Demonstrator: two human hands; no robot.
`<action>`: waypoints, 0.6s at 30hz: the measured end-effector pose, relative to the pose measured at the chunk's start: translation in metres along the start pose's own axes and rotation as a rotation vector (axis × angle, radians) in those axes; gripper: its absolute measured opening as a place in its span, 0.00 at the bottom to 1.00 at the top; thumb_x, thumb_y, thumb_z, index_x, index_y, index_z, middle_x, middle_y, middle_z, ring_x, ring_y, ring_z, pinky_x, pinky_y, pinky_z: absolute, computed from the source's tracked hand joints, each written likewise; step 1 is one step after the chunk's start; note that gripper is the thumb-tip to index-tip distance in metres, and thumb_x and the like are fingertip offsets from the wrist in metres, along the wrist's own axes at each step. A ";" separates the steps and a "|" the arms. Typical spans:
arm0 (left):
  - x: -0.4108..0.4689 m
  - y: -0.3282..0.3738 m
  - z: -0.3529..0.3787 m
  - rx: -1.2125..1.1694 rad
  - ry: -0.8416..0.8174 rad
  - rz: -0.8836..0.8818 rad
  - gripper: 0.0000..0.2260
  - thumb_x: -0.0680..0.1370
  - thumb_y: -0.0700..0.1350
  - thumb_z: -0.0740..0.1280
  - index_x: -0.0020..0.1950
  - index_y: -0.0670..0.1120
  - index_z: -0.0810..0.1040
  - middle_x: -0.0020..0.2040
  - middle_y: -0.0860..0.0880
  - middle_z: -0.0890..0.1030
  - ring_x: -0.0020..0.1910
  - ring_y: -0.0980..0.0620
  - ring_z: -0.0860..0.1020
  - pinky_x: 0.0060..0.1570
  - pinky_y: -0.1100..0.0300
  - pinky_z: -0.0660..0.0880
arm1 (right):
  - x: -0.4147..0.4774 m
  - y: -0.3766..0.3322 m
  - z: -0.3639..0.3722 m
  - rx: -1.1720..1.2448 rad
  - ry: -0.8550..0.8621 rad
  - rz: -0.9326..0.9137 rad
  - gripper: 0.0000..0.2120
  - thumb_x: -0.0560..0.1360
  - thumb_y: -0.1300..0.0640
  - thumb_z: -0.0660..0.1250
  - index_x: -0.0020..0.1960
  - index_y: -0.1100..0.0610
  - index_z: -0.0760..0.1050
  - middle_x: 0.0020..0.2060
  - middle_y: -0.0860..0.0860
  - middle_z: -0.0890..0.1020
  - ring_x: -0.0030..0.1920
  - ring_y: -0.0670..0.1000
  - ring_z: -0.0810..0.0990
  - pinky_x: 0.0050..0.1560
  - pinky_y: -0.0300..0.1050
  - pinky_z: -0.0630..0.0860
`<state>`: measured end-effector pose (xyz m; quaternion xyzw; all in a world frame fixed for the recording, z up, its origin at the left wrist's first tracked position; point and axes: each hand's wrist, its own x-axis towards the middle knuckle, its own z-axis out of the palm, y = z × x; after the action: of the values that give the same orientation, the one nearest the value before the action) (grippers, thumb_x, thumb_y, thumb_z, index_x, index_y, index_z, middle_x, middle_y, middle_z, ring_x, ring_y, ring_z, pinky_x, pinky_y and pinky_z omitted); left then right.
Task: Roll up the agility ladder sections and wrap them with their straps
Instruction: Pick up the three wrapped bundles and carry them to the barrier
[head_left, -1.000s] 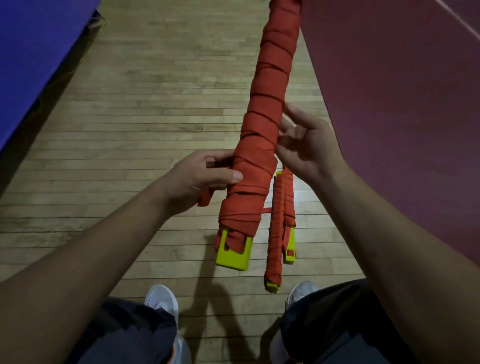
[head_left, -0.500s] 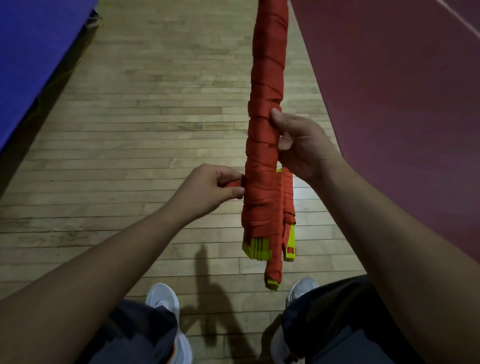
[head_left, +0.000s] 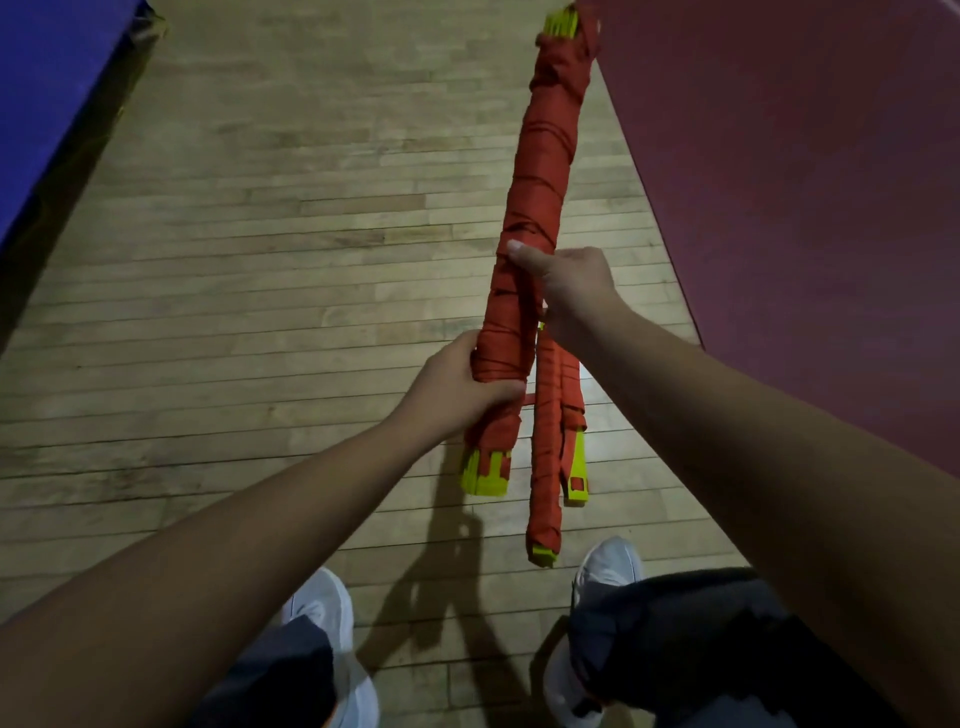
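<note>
Left hand (head_left: 457, 384) curls round lower end of wrapped ladder bundle (head_left: 540, 171), steadying it; right hand (head_left: 571, 286) grips midway, thumb pressed on wrap, likely stopping unravelling. Smaller bundle (head_left: 550, 441) hangs beside.

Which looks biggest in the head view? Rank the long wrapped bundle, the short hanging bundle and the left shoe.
Largest: the long wrapped bundle
Then the short hanging bundle
Then the left shoe, though a leg hides part
</note>
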<state>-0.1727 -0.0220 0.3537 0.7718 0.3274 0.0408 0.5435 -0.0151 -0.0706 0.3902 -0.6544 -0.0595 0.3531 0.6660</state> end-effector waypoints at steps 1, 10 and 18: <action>0.011 -0.008 0.004 -0.096 -0.008 -0.048 0.22 0.71 0.42 0.78 0.64 0.47 0.77 0.54 0.49 0.85 0.49 0.54 0.84 0.53 0.56 0.80 | 0.011 0.007 -0.006 -0.035 -0.012 0.021 0.11 0.73 0.56 0.77 0.40 0.59 0.76 0.35 0.54 0.80 0.37 0.54 0.81 0.39 0.47 0.78; 0.087 -0.117 0.061 -0.545 -0.052 -0.488 0.16 0.77 0.27 0.66 0.63 0.37 0.77 0.48 0.41 0.83 0.42 0.45 0.81 0.39 0.56 0.81 | 0.089 0.107 -0.073 -0.340 0.139 0.190 0.25 0.79 0.51 0.67 0.64 0.72 0.73 0.45 0.66 0.78 0.44 0.54 0.73 0.47 0.54 0.75; 0.116 -0.206 0.126 -0.620 -0.065 -0.661 0.17 0.78 0.28 0.64 0.65 0.41 0.75 0.48 0.42 0.81 0.41 0.46 0.79 0.36 0.55 0.80 | 0.136 0.231 -0.125 -0.639 0.185 0.308 0.09 0.76 0.58 0.66 0.38 0.58 0.71 0.31 0.54 0.69 0.32 0.52 0.69 0.35 0.43 0.65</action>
<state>-0.1244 -0.0206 0.0909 0.4274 0.5114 -0.0631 0.7429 0.0633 -0.1235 0.1103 -0.8597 -0.0070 0.3524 0.3697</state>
